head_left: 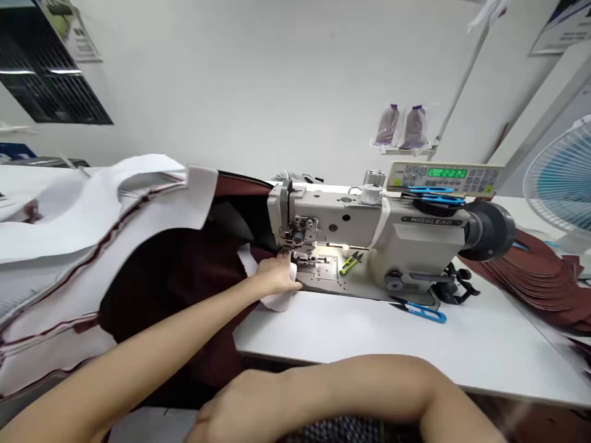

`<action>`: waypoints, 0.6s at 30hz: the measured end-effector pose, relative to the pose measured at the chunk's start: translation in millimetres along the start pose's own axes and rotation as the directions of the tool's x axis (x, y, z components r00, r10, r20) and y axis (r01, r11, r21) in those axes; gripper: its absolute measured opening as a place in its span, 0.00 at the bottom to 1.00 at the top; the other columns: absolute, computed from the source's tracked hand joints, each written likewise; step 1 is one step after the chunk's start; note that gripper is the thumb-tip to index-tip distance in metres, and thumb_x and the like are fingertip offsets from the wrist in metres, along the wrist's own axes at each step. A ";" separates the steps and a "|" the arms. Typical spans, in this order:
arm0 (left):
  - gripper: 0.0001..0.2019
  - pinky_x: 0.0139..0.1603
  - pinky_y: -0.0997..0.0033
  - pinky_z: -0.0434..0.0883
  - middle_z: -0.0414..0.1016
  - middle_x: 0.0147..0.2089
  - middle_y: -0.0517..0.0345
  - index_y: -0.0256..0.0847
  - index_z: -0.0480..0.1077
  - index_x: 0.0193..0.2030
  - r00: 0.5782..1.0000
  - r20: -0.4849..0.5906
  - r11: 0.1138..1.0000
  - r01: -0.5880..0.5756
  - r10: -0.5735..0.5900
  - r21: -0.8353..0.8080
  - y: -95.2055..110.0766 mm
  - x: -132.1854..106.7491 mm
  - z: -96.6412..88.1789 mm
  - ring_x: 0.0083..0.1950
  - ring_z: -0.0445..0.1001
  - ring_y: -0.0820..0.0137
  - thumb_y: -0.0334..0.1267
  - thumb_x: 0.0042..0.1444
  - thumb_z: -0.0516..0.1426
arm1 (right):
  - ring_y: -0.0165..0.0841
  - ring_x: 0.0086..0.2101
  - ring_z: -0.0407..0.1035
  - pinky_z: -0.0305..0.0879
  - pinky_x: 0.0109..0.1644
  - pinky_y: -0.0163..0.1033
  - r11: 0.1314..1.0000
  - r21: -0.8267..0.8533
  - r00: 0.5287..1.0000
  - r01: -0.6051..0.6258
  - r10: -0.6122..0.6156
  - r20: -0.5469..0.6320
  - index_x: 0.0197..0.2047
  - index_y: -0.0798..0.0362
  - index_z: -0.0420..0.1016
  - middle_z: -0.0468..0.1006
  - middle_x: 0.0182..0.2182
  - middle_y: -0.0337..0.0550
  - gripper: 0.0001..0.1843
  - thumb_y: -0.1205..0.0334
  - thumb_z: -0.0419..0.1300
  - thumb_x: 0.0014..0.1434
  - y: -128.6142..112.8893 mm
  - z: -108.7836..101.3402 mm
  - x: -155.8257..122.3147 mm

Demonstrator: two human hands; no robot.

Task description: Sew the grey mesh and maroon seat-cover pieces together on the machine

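Note:
At the sewing machine [341, 215], my left hand [273, 275] grips a white-backed maroon fabric cover [198, 277] just left of the presser foot [307, 259]. Its fingers reach toward the needle area and the thumb points right. A white flap of the cover [278, 301] hangs under this hand at the table edge. Lower down, in front of the table, is my right hand [231, 406], bent over near the dark lower part of the cover. Its fingers are mostly hidden and cut off by the bottom of the picture.
Green thread snips [351, 263] lie on the machine bed, blue-handled snips [422, 311] on the white table [351, 326]. More blue snips [436, 195] rest on top of the machine by the control panel [446, 175]. Stacked maroon pieces [540, 280] and a fan [563, 178] stand right.

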State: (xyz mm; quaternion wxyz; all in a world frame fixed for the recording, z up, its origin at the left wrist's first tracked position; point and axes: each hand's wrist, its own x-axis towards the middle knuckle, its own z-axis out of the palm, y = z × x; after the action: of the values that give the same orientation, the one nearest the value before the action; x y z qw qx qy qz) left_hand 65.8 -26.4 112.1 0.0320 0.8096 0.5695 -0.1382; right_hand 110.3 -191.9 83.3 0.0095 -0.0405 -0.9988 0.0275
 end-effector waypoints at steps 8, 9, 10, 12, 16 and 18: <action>0.26 0.60 0.64 0.67 0.72 0.62 0.52 0.46 0.75 0.55 0.910 0.338 0.963 -0.268 0.241 0.035 -54.2 27.7 -57.8 0.62 0.69 0.54 0.45 0.46 0.63 | 0.40 0.46 0.70 0.70 0.49 0.44 0.878 -0.107 0.861 -0.467 0.424 -0.281 0.55 0.64 0.69 0.76 0.50 0.56 0.16 0.72 0.52 0.64 102.9 30.5 -80.6; 0.24 0.64 0.57 0.63 0.72 0.62 0.47 0.43 0.77 0.51 0.918 0.310 0.956 -0.283 0.246 0.079 -52.9 27.2 -56.7 0.64 0.66 0.49 0.44 0.45 0.64 | 0.42 0.49 0.68 0.69 0.50 0.46 0.872 -0.120 0.856 -0.474 0.425 -0.295 0.56 0.67 0.67 0.74 0.52 0.61 0.18 0.73 0.50 0.65 114.0 32.6 -74.6; 0.21 0.65 0.52 0.61 0.72 0.60 0.43 0.40 0.78 0.47 0.928 0.277 0.949 -0.292 0.251 0.121 -49.5 25.9 -53.7 0.65 0.64 0.46 0.43 0.45 0.64 | 0.43 0.52 0.67 0.69 0.52 0.48 0.873 -0.135 0.858 -0.469 0.415 -0.303 0.58 0.69 0.66 0.72 0.55 0.63 0.19 0.73 0.48 0.67 122.9 34.4 -66.1; 0.12 0.62 0.50 0.63 0.76 0.53 0.40 0.37 0.78 0.40 0.936 0.227 0.935 -0.309 0.268 0.173 -40.3 21.9 -43.9 0.61 0.68 0.46 0.38 0.48 0.61 | 0.44 0.54 0.65 0.67 0.55 0.50 0.891 -0.155 0.879 -0.426 0.367 -0.305 0.60 0.69 0.65 0.70 0.57 0.64 0.20 0.72 0.45 0.69 133.9 37.2 -45.0; 0.16 0.51 0.58 0.71 0.77 0.51 0.47 0.42 0.73 0.51 0.944 0.119 0.929 -0.326 0.308 0.176 -29.8 18.0 -18.6 0.51 0.76 0.55 0.37 0.57 0.55 | 0.44 0.44 0.72 0.69 0.46 0.52 0.915 -0.164 0.906 -0.368 0.312 -0.286 0.52 0.68 0.72 0.77 0.47 0.64 0.17 0.70 0.46 0.68 135.4 40.9 -4.4; 0.20 0.51 0.57 0.71 0.74 0.56 0.44 0.40 0.69 0.56 0.952 0.032 0.935 -0.305 0.305 0.179 -29.5 20.7 -5.8 0.56 0.72 0.52 0.41 0.58 0.56 | 0.42 0.38 0.73 0.69 0.38 0.48 0.919 -0.145 0.908 -0.366 0.319 -0.271 0.44 0.66 0.76 0.79 0.39 0.62 0.16 0.70 0.48 0.66 132.8 42.3 11.0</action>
State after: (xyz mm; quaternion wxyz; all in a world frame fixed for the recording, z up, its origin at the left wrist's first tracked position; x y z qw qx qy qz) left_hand 45.9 4.0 115.4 -0.0197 0.8874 0.4221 -0.1845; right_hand 109.1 -61.1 33.9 0.1222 -0.2195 -0.9652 -0.0729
